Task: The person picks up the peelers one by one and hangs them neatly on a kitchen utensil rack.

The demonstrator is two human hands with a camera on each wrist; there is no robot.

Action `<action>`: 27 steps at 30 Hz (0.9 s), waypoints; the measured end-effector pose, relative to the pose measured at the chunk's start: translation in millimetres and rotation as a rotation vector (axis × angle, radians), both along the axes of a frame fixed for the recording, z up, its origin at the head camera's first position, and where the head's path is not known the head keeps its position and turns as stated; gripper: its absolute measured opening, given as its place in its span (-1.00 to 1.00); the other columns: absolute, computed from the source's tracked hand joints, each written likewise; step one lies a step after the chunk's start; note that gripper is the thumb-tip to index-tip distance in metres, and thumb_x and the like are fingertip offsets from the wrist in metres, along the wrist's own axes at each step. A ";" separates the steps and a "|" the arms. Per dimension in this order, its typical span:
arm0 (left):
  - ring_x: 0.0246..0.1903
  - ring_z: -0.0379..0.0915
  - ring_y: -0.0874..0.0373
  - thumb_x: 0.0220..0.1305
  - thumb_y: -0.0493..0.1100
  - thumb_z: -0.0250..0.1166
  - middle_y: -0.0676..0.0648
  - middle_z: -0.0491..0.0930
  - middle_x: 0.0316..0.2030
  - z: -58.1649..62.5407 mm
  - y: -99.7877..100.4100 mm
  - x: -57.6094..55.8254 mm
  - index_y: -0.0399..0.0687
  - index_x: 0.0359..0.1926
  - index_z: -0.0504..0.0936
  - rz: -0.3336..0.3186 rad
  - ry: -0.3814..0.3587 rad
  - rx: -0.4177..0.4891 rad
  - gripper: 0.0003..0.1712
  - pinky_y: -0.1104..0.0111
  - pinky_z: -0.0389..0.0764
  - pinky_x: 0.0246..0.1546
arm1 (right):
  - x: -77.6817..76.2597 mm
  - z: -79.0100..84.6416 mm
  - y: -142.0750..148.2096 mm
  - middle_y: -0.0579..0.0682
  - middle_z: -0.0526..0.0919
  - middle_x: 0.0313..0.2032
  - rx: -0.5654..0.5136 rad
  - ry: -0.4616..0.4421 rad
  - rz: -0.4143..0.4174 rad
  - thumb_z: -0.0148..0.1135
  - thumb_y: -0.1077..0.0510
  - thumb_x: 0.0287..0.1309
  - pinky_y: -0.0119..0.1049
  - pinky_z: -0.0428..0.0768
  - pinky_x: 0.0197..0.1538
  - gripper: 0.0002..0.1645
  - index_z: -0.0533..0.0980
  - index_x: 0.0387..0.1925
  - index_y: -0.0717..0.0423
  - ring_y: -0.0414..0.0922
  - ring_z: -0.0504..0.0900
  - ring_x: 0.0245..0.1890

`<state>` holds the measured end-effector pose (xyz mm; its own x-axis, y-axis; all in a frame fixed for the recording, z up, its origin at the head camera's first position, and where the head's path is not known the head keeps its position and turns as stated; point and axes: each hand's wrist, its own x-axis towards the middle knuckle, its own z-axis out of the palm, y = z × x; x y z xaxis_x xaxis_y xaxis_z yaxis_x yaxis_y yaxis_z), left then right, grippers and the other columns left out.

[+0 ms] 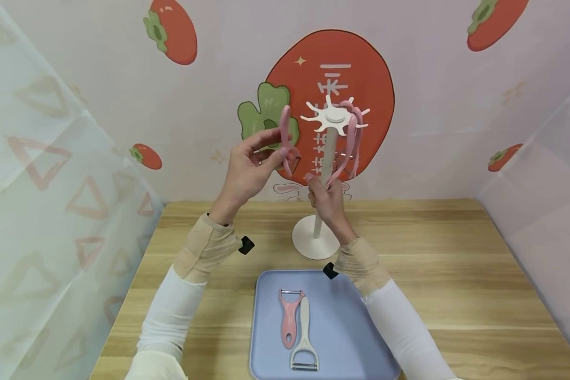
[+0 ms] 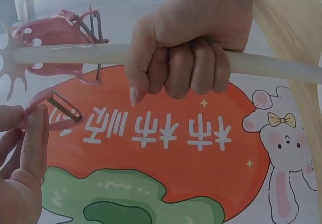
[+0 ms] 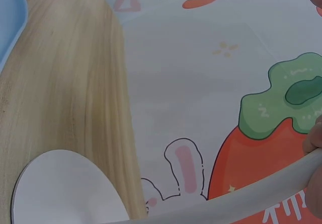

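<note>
My left hand (image 1: 247, 171) pinches a pink peeler (image 1: 285, 126) between thumb and fingers, just left of a white stand's hooked top (image 1: 320, 120). In the left wrist view the blade end of this peeler (image 2: 65, 104) points away from the fingertips. My right hand (image 1: 329, 201) grips the stand's pole (image 1: 330, 153) below the hooks, fingers curled round it. Pink peelers (image 1: 351, 134) hang from the hooks on the right side, overlapping each other. The round white base (image 1: 309, 243) stands on the table.
A blue tray (image 1: 356, 322) lies nearest me on the wooden table (image 1: 456, 285). On it are a pink peeler (image 1: 289, 322) and a white peeler (image 1: 305, 319), side by side. Behind the stand rises a wall (image 1: 423, 153) printed with persimmons; more walls flank the table.
</note>
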<state>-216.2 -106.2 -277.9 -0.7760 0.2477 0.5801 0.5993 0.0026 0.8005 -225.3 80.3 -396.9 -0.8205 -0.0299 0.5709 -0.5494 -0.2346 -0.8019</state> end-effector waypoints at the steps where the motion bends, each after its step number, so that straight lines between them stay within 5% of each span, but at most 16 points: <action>1: 0.05 0.65 -0.03 0.34 -0.33 0.35 -0.29 0.66 0.08 1.0 1.6 -1.1 -0.39 0.21 0.60 -0.001 0.009 0.007 -0.56 0.25 0.71 -0.03 | 0.0 0.0 0.2 -0.12 0.23 -0.81 0.000 0.005 -0.003 0.04 0.18 0.47 -0.33 0.12 -0.75 -0.49 0.26 -0.64 0.30 -0.17 0.16 -0.86; 27: 0.04 0.68 0.02 0.31 -0.34 0.37 -0.28 0.70 -0.01 11.0 25.7 -10.7 -0.43 0.11 0.63 0.005 0.065 0.052 -0.63 0.22 0.69 0.03 | 1.0 1.0 0.1 -0.16 0.26 -0.81 0.004 -0.013 -0.021 0.06 0.18 0.45 -0.35 0.14 -0.75 -0.45 0.26 -0.69 0.32 -0.21 0.18 -0.86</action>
